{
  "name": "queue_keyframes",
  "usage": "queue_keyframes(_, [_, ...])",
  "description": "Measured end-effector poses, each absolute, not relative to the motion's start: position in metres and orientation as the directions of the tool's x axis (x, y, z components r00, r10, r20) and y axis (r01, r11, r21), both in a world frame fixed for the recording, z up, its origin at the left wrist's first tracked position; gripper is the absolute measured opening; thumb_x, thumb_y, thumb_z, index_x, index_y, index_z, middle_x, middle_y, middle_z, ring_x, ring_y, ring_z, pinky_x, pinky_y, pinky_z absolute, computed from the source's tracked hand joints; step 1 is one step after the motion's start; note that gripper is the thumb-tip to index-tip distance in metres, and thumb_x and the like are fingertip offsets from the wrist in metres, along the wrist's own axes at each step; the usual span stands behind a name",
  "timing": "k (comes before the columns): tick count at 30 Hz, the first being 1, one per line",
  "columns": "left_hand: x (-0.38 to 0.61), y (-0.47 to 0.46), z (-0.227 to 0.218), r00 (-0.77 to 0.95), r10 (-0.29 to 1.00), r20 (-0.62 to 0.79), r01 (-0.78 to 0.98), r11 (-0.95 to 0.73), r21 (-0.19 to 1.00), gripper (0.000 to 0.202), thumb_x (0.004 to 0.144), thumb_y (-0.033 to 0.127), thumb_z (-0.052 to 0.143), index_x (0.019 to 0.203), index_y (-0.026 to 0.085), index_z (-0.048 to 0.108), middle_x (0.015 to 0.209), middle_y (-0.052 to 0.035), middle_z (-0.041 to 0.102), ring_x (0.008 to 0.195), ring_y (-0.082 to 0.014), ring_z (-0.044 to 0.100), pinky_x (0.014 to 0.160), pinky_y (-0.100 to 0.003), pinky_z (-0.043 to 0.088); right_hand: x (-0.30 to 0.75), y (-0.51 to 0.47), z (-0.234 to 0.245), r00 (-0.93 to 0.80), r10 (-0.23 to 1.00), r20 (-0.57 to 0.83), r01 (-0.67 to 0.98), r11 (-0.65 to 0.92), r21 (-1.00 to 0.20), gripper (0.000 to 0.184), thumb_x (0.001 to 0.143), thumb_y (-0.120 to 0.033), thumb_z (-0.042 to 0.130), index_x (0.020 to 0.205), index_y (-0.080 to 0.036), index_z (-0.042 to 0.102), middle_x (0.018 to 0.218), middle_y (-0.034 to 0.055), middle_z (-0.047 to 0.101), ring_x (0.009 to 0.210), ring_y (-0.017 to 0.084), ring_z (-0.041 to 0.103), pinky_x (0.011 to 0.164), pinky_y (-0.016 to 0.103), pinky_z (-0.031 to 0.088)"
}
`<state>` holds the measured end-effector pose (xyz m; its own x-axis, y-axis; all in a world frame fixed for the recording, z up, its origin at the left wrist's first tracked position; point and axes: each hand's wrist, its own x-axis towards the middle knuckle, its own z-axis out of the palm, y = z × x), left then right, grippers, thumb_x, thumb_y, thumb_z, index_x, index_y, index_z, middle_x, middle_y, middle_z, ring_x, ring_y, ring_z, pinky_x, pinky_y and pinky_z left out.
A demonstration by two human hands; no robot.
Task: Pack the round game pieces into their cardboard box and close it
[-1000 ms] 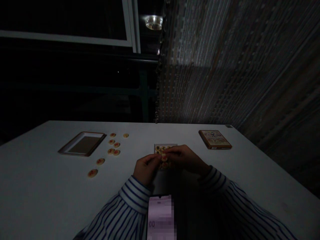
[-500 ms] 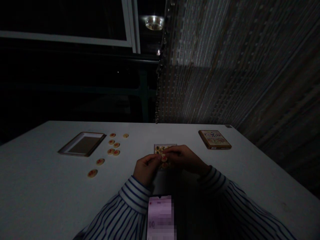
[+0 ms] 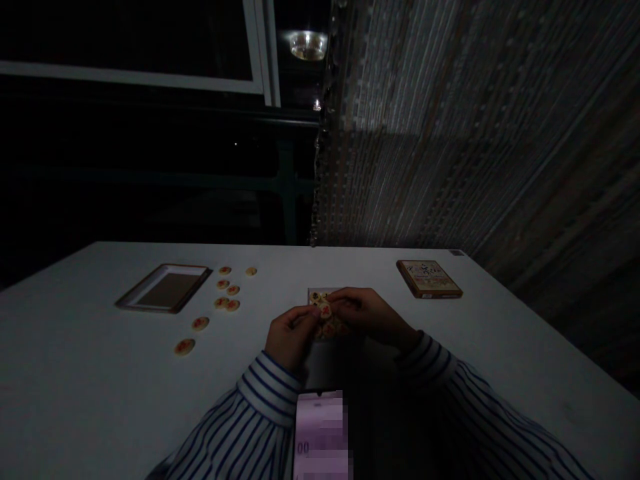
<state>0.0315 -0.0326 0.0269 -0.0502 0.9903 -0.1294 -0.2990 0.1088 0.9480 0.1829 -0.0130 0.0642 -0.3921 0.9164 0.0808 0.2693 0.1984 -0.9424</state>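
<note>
The scene is dim. My left hand (image 3: 290,337) and my right hand (image 3: 367,312) meet at the middle of a white table (image 3: 90,387), over a small tray of round game pieces (image 3: 325,313). The fingers of both hands are curled and pinched around round wooden discs with red marks. Which disc each hand holds is hard to tell in the dark. Both sleeves are striped blue and white.
Several loose discs (image 3: 226,293) lie scattered at the left, beside an empty box lid (image 3: 165,288). A flat brown box (image 3: 429,278) rests at the right. A lit phone screen (image 3: 320,433) shows at the bottom. Window and curtain stand behind the table.
My right hand's fingers have shifted slightly left and up over the pieces; the left hand has barely moved.
</note>
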Motion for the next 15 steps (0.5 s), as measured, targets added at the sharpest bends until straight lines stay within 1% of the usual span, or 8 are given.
queue_keyframes(6, [0.0313,-0.0333,0.0287,-0.03,0.99,-0.138,-0.272,0.125,0.954,0.031,0.052,0.034,0.071,0.073,0.011,0.065,0.063,-0.005,0.067,0.056,-0.0126,0.06,0.055,-0.021,0.047,0.1833,-0.0128,0.0626,-0.383,0.922,0.06,0.27,0.173,-0.947,0.024,0.071,-0.029,0.056,0.09,-0.015,0.062,0.083,0.0046,0.064,0.074,0.015,0.059,0.067,0.028,0.048])
queue_keyframes(10, [0.0307,-0.0338,0.0298,-0.007,0.99,-0.144,-0.29,0.135,0.948,0.032,0.051,0.034,0.072,0.072,0.011,0.065,0.064,-0.0058,0.068,0.057,-0.0136,0.061,0.057,-0.023,0.048,0.1838,-0.0128,0.0626,-0.354,0.934,0.051,0.298,0.164,-0.94,0.023,0.07,-0.029,0.057,0.087,-0.014,0.062,0.08,0.0043,0.064,0.072,0.014,0.059,0.065,0.027,0.048])
queue_keyframes(15, [0.0314,-0.0333,0.0285,-0.009,0.989,-0.147,-0.301,0.138,0.943,0.032,0.05,0.034,0.072,0.072,0.011,0.066,0.066,-0.0058,0.068,0.059,-0.014,0.061,0.059,-0.023,0.048,0.1834,-0.014,0.0653,-0.382,0.923,0.045,0.298,0.169,-0.939,0.023,0.07,-0.031,0.057,0.085,-0.014,0.063,0.079,0.0038,0.064,0.072,0.014,0.059,0.065,0.027,0.048])
